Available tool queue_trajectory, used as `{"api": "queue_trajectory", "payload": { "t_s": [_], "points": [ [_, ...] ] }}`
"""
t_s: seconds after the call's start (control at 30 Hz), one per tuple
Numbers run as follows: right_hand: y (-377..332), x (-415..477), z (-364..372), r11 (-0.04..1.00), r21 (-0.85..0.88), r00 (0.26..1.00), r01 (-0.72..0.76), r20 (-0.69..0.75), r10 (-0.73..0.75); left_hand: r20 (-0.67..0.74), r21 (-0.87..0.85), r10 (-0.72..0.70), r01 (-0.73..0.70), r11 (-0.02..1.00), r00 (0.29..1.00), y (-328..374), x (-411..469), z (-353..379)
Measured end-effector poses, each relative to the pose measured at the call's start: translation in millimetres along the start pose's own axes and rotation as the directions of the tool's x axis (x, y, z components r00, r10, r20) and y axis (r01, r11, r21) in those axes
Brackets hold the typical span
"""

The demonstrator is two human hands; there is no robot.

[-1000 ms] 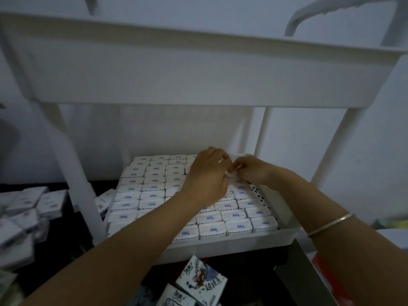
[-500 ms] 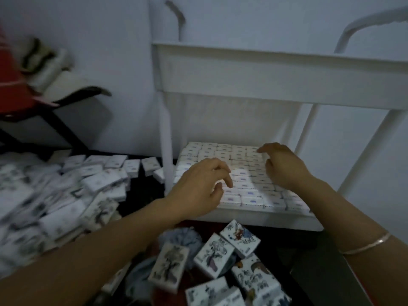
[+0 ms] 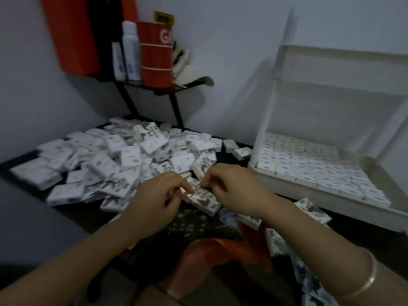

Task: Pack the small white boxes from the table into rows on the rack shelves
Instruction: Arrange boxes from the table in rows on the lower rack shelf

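Observation:
A heap of small white boxes (image 3: 123, 160) with ink-print faces covers the dark table (image 3: 72, 217) at left and centre. Both hands meet at the heap's near edge over one printed box (image 3: 204, 200). My left hand (image 3: 157, 197) has its fingers curled, with fingertips on the box's left end. Curled over the box's far edge, my right hand (image 3: 231, 191) seems to pinch it; motion blur hides the exact grip. The white rack (image 3: 313, 191) stands at right, its lower shelf filled with tight rows of boxes (image 3: 309, 162).
More printed boxes (image 3: 311, 209) lie in front of the rack and by my right forearm. A black wall shelf (image 3: 154, 87) at the back carries red containers and a white bottle (image 3: 130, 49). An orange-red thing (image 3: 220, 257) sits below my hands.
The view swung left from the rack to the table. Both hands left the packed shelf and came down together onto a box at the heap's near edge.

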State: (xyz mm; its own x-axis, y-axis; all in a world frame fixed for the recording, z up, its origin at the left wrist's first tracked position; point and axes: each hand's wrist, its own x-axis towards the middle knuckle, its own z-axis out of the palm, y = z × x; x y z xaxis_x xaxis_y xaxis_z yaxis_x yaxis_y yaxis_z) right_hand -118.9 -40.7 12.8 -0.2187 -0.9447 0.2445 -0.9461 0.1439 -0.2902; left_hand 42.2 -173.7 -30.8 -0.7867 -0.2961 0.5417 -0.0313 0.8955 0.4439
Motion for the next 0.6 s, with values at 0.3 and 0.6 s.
{"api": "queue_trajectory", "payload": {
  "t_s": [0.3, 0.6],
  "points": [
    [-65, 57, 70, 0.997, 0.018, 0.990, 0.076, -0.122, -0.073, -0.494, 0.217, -0.086, 0.218, 0.951, 0.865, -69, -47, -58],
    [-123, 185, 105, 0.992, -0.124, 0.990, 0.035, 0.138, -0.018, -0.499, -0.013, -0.532, 0.608, 0.794, 0.684, -78, -52, -5]
  ]
}}
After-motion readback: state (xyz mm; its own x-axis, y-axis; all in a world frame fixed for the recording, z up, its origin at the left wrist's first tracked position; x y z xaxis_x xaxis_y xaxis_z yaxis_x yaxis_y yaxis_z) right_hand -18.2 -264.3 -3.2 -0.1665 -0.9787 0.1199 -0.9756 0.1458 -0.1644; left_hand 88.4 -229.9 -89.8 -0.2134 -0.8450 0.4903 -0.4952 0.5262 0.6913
